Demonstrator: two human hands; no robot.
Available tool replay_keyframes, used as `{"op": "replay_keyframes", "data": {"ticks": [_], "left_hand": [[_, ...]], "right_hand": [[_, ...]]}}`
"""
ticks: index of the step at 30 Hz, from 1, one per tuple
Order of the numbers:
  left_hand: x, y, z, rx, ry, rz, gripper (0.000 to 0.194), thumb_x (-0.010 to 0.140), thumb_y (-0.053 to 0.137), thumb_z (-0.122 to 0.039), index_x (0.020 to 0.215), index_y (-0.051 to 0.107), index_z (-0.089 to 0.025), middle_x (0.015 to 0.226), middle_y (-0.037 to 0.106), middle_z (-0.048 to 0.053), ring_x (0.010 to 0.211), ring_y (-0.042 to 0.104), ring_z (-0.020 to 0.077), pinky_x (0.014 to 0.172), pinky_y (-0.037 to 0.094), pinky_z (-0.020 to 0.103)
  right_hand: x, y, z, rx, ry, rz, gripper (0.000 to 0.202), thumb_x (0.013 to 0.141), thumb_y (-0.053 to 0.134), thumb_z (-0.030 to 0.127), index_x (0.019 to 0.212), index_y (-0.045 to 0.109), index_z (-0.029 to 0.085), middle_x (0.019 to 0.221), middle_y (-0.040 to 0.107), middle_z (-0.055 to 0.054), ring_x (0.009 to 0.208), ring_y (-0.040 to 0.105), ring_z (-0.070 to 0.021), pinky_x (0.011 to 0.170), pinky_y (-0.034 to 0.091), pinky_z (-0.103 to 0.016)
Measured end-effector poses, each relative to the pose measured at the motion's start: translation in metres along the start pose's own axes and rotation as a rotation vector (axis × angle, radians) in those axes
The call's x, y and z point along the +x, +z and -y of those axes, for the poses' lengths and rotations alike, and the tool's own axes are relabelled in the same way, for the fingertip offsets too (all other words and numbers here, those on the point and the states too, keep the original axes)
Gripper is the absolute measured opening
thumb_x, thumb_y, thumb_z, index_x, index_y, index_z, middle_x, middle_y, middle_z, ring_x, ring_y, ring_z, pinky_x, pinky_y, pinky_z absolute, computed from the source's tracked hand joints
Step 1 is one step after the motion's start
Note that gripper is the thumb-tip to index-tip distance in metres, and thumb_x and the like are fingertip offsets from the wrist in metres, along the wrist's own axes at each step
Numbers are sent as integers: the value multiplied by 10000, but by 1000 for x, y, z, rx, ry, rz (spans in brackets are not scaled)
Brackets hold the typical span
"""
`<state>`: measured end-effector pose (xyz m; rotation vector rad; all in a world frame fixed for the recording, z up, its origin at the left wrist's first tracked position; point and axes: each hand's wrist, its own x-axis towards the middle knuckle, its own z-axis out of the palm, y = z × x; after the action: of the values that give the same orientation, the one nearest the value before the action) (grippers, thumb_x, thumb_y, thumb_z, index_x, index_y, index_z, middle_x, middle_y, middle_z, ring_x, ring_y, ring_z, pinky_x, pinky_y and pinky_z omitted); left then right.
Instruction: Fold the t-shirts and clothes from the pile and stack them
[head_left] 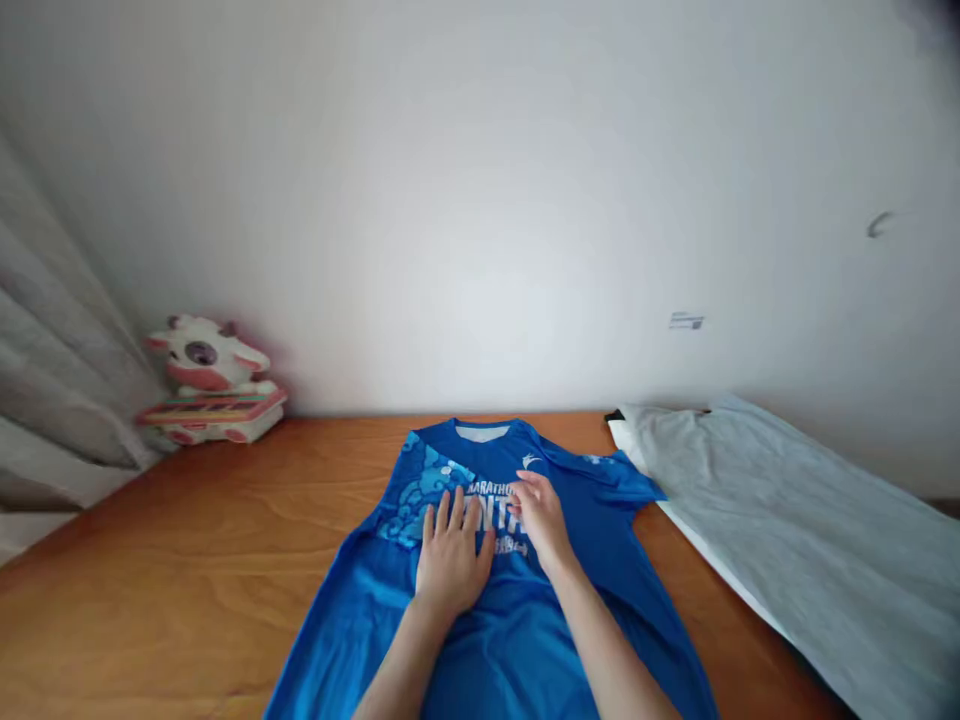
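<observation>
A blue short-sleeved T-shirt (487, 640) with white lettering lies front up, its collar towards the wall. Its left sleeve (424, 490), patterned with lighter blue swirls, is folded inward over the chest. The right sleeve (622, 478) sticks out to the side. My left hand (454, 560) rests flat on the chest beside the folded sleeve, fingers spread. Close by on the right, my right hand (541, 515) is over the lettering, its fingers loosely bent and apart with nothing visible in them. Whether it touches the cloth I cannot tell.
The shirt lies on a wooden table (225, 560) against a white wall (480, 200). A cow-shaped toy keyboard (217, 385) stands at the back left near a pale curtain (67, 330). Light grey cloth (787, 510) covers the right side.
</observation>
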<state>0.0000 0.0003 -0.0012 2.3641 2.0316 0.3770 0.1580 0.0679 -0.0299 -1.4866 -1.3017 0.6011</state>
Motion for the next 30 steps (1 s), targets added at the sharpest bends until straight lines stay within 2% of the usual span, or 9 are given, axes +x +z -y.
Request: {"op": "replay_keyframes", "data": {"ticks": [2, 4, 7, 9, 11, 14, 16, 25, 30], "left_hand": [[0, 2, 1, -13, -6, -15, 559, 1028, 389, -445, 1528, 472, -207, 1631, 344, 95, 1522, 282, 347, 1233, 247, 580], [0, 4, 1, -31, -4, -26, 603, 1017, 402, -485, 1554, 425, -213, 1649, 304, 88, 1533, 245, 360, 1237, 217, 601], [-1, 4, 2, -59, 2, -27, 636, 1005, 410, -532, 1560, 415, -222, 1654, 298, 87, 1538, 226, 366, 1243, 178, 614], [-2, 2, 1, -78, -15, -24, 619, 1005, 409, -535, 1534, 463, -219, 1641, 332, 99, 1530, 251, 368, 1243, 189, 602], [-2, 1, 0, -98, -33, -25, 613, 1001, 416, -540, 1514, 496, -215, 1631, 357, 107, 1522, 270, 375, 1237, 209, 596], [-2, 0, 0, -119, -41, -24, 601, 998, 420, -536, 1499, 517, -218, 1624, 374, 104, 1517, 283, 377, 1233, 216, 600], [-2, 0, 0, -129, -42, -17, 593, 998, 416, -536, 1489, 530, -223, 1621, 381, 101, 1517, 284, 376, 1232, 214, 605], [-1, 3, 2, -157, -51, -10, 606, 995, 418, -536, 1486, 531, -199, 1617, 381, 129, 1524, 274, 359, 1243, 193, 591], [0, 3, 1, -163, -52, -14, 593, 990, 437, -534, 1471, 549, -205, 1610, 394, 127, 1523, 279, 354, 1242, 202, 587]], "right_hand": [[10, -35, -8, -62, -9, -38, 408, 867, 483, 473, 1122, 606, 179, 932, 739, -101, 722, 715, -226, 679, 589, -368], [23, -73, -14, -171, -30, -105, 431, 825, 532, 420, 1162, 595, 158, 1040, 709, -148, 900, 701, -271, 874, 559, -440], [44, -128, -22, -356, -36, -165, 493, 752, 606, 336, 1203, 604, 135, 1220, 627, -225, 1228, 555, -381, 1094, 389, -538], [57, -155, -27, -467, -3, -169, 509, 723, 656, 321, 1197, 625, 139, 1235, 608, -247, 1313, 461, -450, 1112, 320, -600], [69, -173, -34, -553, 48, -137, 423, 681, 716, 319, 1072, 679, 160, 1154, 644, -237, 1303, 455, -490, 1086, 324, -618], [84, -182, -43, -584, 113, -52, 185, 609, 778, 300, 732, 665, 221, 897, 709, -160, 1205, 553, -467, 1022, 410, -537], [93, -184, -48, -550, 146, -13, 187, 599, 779, 308, 611, 604, 246, 767, 709, -109, 1125, 619, -421, 949, 470, -457], [108, -184, -56, -125, 344, 10, 141, 796, 539, 383, 797, 591, 252, 671, 718, -46, 713, 727, -243, 624, 575, -344], [108, -184, -55, -76, 338, 39, 241, 740, 684, 444, 827, 598, 236, 631, 684, -36, 650, 699, -252, 571, 559, -343]]}}
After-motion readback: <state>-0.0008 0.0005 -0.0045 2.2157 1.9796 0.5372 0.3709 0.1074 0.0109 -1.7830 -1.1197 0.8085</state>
